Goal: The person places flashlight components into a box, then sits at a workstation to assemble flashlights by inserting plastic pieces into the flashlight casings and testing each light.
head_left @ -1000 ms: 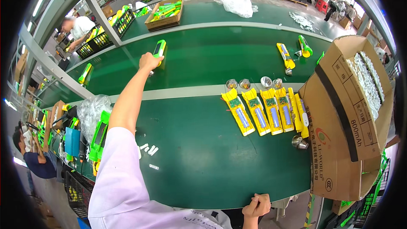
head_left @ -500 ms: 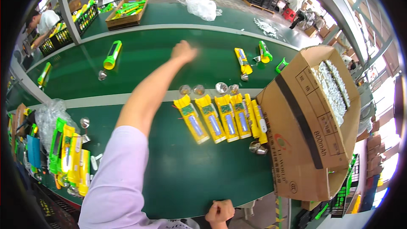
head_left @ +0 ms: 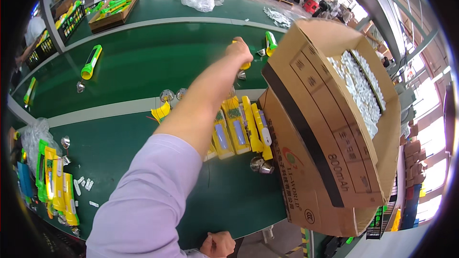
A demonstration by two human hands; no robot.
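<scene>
My left hand (head_left: 239, 53) reaches far out over the green conveyor belt (head_left: 158, 62), its fingers closed around a yellow flashlight housing (head_left: 245, 66) that it mostly covers. A silvery reflector cup (head_left: 241, 74) lies at the near end of that housing. Beneath my forearm, a row of opened yellow housings (head_left: 237, 131) with circuit boards and purple battery cells lies on the green bench, partly hidden. Reflector cups (head_left: 167, 95) stand along the far side of the row. My right hand (head_left: 217, 244) rests at the bench's near edge, loosely fisted, with nothing visible in it.
A big cardboard box (head_left: 306, 129) holding small white parts stands at the right. Green and yellow housings (head_left: 57, 186) are stacked at the left, beside small white pieces (head_left: 85, 182) and clear plastic bags (head_left: 34, 138). Another green-yellow flashlight body (head_left: 92, 62) lies on the belt.
My left hand has moved rightward across the belt and closed on the yellow flashlight housing. The whole view has swung right, and my right hand stays fisted at the bench edge.
</scene>
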